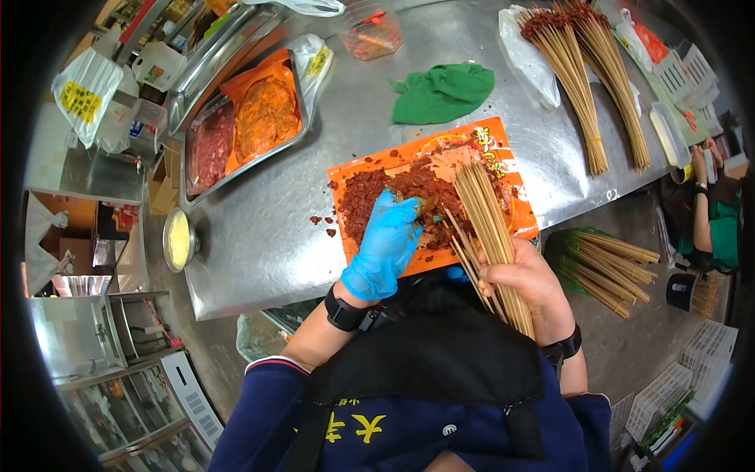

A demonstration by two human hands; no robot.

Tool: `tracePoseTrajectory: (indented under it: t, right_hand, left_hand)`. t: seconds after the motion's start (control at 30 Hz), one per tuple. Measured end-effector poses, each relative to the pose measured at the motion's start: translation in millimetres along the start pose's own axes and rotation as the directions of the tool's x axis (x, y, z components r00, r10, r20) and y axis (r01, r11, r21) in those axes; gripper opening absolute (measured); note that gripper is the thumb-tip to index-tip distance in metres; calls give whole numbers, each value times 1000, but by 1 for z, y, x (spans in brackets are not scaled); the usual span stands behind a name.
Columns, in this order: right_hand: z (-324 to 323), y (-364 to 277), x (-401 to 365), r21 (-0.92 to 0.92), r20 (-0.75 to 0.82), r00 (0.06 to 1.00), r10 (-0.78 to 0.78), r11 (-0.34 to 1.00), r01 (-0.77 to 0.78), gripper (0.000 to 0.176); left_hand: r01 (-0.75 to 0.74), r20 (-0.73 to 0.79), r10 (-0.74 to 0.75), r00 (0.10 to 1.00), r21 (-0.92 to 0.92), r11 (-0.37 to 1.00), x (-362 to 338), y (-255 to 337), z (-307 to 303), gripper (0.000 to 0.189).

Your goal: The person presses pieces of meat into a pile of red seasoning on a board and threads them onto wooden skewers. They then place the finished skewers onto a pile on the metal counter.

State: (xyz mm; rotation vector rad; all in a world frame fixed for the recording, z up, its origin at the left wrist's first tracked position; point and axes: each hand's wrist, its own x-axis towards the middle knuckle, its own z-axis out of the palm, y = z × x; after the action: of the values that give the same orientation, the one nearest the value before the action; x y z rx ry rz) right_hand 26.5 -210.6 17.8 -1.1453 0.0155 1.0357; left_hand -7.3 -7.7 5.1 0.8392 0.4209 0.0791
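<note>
My left hand [388, 242], in a blue glove, is closed over the pile of dark red marinated meat [366, 197]. Its sauce-smeared fingertips pinch a piece of meat close to the tips of a few loose bamboo skewers [465, 252]; the exact contact is hidden. A thick bundle of bamboo skewers [491, 224] is gripped in my bare right hand [528, 277], points facing away from me. Beneath the meat lies an orange printed plastic sheet [515, 193], at the near edge of the steel table [244, 259].
A green cloth [444, 93] lies beyond the sheet. To the left, a metal tray [308, 118] holds raw meat. Two bundles of loaded skewers [586, 102] rest at the far right. More skewers in a green bag [602, 263] stand below the table edge. Another person's hand [700, 164] shows at right.
</note>
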Motion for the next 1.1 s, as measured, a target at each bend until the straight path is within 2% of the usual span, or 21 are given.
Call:
tracePoseTrajectory:
  t: [0.1, 0.23, 0.4, 0.5, 0.57, 0.7, 0.93, 1.0, 1.1]
  right_hand:
    - [-1, 0, 1, -19, -3, 1000, -2, 1000, 2, 16]
    - [-1, 1, 0, 14, -16, 1000, -13, 1000, 13, 17]
    - [1, -6, -4, -12, -44, 999, 8, 1000, -9, 16]
    - [3, -6, -3, -26, -43, 999, -4, 1000, 3, 16]
    - [0, -3, -1, -44, 15, 1000, 8, 999, -7, 16]
    - [2, -3, -1, -4, 16, 1000, 4, 1000, -4, 15]
    - [3, -4, -1, -8, 0, 1000, 13, 1000, -13, 16]
    - [4, -4, -1, 2, -9, 1000, 14, 1000, -14, 17]
    - [4, -6, -2, 3, -7, 1000, 5, 1000, -5, 17]
  left_hand:
    - [72, 8, -72, 997, -33, 997, -7, 7, 11, 29]
    - [43, 103, -38, 994, -45, 998, -1, 4, 0, 30]
    - [-33, -35, 34, 999, 11, 999, 5, 9, -5, 25]
    - [-4, -97, 14, 995, 103, 995, 10, 6, -16, 23]
    - [-21, -68, 27, 997, 78, 997, 14, 2, -15, 25]
    - [-42, 32, 40, 999, 67, 997, 9, 6, -6, 29]
    - [-95, -27, 100, 995, 138, 986, 8, 3, -7, 29]
    - [-115, 120, 113, 986, 4, 993, 13, 0, -12, 31]
    - [-43, 32, 46, 998, -87, 995, 11, 2, -3, 31]
